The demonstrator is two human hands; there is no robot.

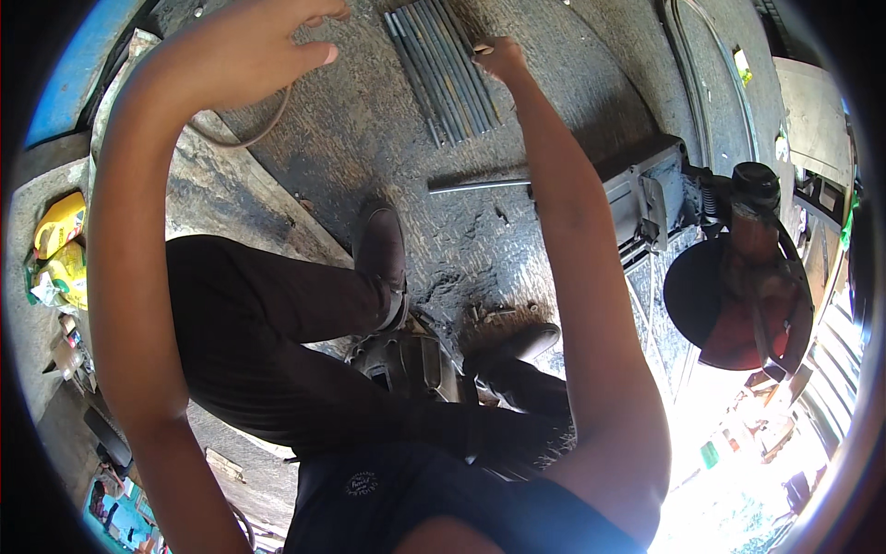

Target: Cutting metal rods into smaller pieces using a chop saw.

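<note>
A row of several thin grey metal rods (pixel 443 74) lies side by side on the worn floor, at the top middle. At their right edge is my right hand (pixel 501 59), its fingers curled together; whether it grips a rod or something small is hidden. My left hand (pixel 268 51) is raised at the upper left, apart from the rods, with its thumb stretched out and its fingers partly cut off by the picture's edge. One more rod (pixel 480 186) lies crosswise nearer to me, its right end passing behind my right forearm toward a cut-off saw (pixel 738 295).
The saw's metal base (pixel 641 198) stands right of my right forearm. My dark shoe (pixel 380 245) rests on the floor, with short metal scraps (pixel 494 314) near the other foot. A cable (pixel 263 129) curves below my left hand. Yellow packages (pixel 63 231) sit far left.
</note>
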